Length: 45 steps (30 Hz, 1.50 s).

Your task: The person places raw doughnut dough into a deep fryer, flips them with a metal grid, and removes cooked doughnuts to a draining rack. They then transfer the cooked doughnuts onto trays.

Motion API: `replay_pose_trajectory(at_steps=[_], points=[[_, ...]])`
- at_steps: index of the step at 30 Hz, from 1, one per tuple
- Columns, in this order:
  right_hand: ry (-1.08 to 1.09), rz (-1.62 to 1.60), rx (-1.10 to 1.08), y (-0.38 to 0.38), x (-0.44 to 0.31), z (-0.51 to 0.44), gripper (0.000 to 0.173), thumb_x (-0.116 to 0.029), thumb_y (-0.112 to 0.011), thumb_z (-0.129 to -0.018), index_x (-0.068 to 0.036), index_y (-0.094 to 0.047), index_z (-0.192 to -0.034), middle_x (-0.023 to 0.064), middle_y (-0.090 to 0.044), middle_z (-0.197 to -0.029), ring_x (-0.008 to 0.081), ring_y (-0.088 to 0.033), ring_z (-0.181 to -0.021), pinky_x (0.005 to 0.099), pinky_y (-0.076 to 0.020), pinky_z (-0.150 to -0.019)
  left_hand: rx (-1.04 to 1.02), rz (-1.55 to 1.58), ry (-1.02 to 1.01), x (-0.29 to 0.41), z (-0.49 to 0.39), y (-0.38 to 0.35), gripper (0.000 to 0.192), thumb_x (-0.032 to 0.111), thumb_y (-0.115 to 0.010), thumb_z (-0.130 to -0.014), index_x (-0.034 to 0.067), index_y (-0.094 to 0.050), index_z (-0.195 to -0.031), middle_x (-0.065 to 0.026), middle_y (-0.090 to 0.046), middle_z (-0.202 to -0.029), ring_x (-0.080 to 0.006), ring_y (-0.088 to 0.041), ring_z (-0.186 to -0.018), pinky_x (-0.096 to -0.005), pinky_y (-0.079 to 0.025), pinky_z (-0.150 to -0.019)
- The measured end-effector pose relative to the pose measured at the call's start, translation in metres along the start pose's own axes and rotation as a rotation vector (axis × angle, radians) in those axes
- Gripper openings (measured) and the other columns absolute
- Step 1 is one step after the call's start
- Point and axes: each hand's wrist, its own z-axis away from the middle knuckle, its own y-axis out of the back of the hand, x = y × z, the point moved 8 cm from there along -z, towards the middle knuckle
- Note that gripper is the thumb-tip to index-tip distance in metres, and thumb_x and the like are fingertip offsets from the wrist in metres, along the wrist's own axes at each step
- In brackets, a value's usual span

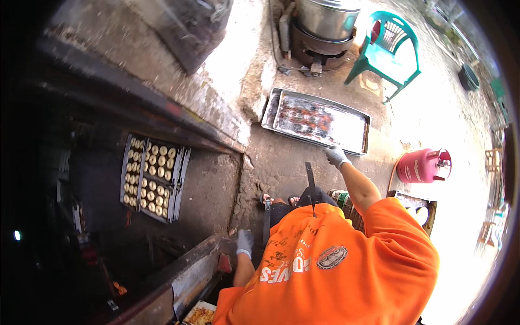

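Note:
My right hand (336, 156), in a pale glove, has its fingers at the near rim of a rectangular metal tray (349, 106). That tray lies on the ground with another shallow tray (273, 106) nested with it; the inner surface is whitish with dark and orange-brown burnt-looking patches. My left hand (244, 242), also gloved, hangs low at the left of my orange shirt, above the dark floor; its fingers are blurred and no held object is plain. Farther left, trays (174, 203) carry several rows of pale, ring-shaped dough pieces.
A large metal pot (328, 20) sits on a round burner (321, 50) beyond the trays. A green plastic chair (386, 61) and a pink gas cylinder (418, 166) with a hose stand to the right. A raised concrete edge (195, 107) runs at the left. Food fills a container (200, 315) at the bottom.

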Motion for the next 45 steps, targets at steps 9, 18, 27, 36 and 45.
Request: replay_pose_trajectory(at_steps=[9,18,27,36,45], points=[[-0.371,-0.928,0.132,0.109,0.088,-0.044,0.042,-0.036,-0.071,-0.098,-0.004,-0.069,-0.124,0.0036,-0.065,-0.09,0.0172,-0.064,-0.075,0.0386,-0.0593,-0.07,-0.334,-0.627,-0.554,0.373,-0.092,-0.333,0.042,0.042,-0.064,-0.111,0.002,-0.075,-0.115,-0.0065,-0.077,-0.097,-0.0165,-0.071,-0.083,-0.0333,-0.058,-0.077],[-0.671,-1.454,0.127,-0.044,0.162,-0.196,0.101,-0.05,-0.076,-0.096,-0.004,-0.026,-0.171,0.0268,-0.038,-0.17,0.0429,-0.047,-0.149,0.0612,-0.048,-0.118,-0.716,-0.872,-0.382,0.252,-0.094,-0.627,0.041,0.036,-0.06,-0.114,-0.001,-0.074,-0.125,-0.0085,-0.079,-0.109,-0.0165,-0.072,-0.096,-0.0331,-0.057,-0.09],[-0.262,-0.884,0.296,-0.204,0.325,-0.445,0.038,-0.027,-0.07,-0.101,-0.004,-0.061,-0.13,0.0126,-0.069,-0.121,0.0287,-0.067,-0.11,0.0463,-0.0552,-0.105,-0.826,-1.355,-0.498,0.13,-0.147,-0.721,0.04,0.036,-0.064,-0.11,0.004,-0.072,-0.132,-0.022,-0.076,-0.123,-0.0394,-0.073,-0.118,-0.0451,-0.056,-0.101],[-0.53,-1.418,0.336,-0.233,0.335,-0.465,0.022,-0.008,-0.063,-0.094,0.0,-0.066,-0.115,0.0176,-0.069,-0.12,0.035,-0.064,-0.119,0.051,-0.0516,-0.113,-1.018,-1.711,-1.148,0.065,-0.191,-0.837,0.053,0.037,-0.071,-0.098,0.001,-0.068,-0.137,-0.0223,-0.07,-0.136,-0.0423,-0.066,-0.127,-0.0529,-0.049,-0.112],[-0.469,-1.673,0.291,-0.078,0.165,-0.32,0.065,-0.023,-0.081,-0.095,-0.009,-0.052,-0.152,0.0248,-0.054,-0.153,0.0437,-0.057,-0.14,0.0505,-0.0523,-0.113,-1.155,-2.001,-1.261,0.072,-0.09,-0.92,0.059,0.042,-0.089,-0.075,0.003,-0.069,-0.115,-0.0201,-0.073,-0.112,-0.0374,-0.073,-0.106,-0.0525,-0.058,-0.094]])
